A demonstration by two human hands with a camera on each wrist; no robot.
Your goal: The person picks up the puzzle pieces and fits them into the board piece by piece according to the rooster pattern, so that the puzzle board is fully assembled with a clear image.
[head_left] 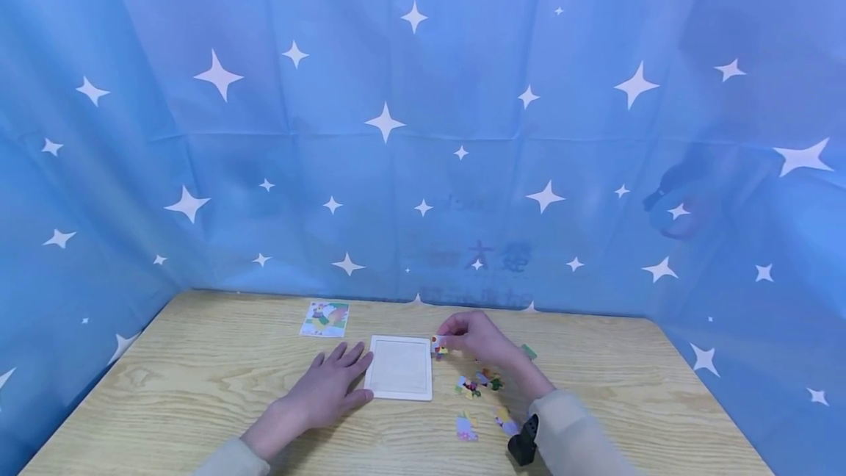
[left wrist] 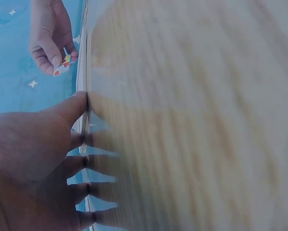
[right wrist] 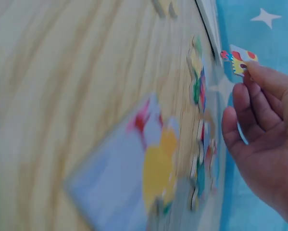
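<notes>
My left hand (head_left: 327, 391) lies on the wooden table with its fingers spread and straight, at the left edge of a white square puzzle tray (head_left: 399, 367). In the left wrist view, the thumb and fingertips of the left hand (left wrist: 33, 149) meet the tabletop. Just off the tray's upper right corner, my right hand (head_left: 482, 340) pinches a puzzle piece (head_left: 436, 345) between thumb and fingers. The right wrist view shows that puzzle piece (right wrist: 242, 58) as white with red spots, yellow and blue, held above the table.
Several loose puzzle pieces (head_left: 466, 427) lie right of the tray, under and in front of the right forearm. A square picture card (head_left: 325, 319) lies at the back left. A blue curtain with white stars (head_left: 410, 167) stands behind the wooden table (head_left: 198, 380).
</notes>
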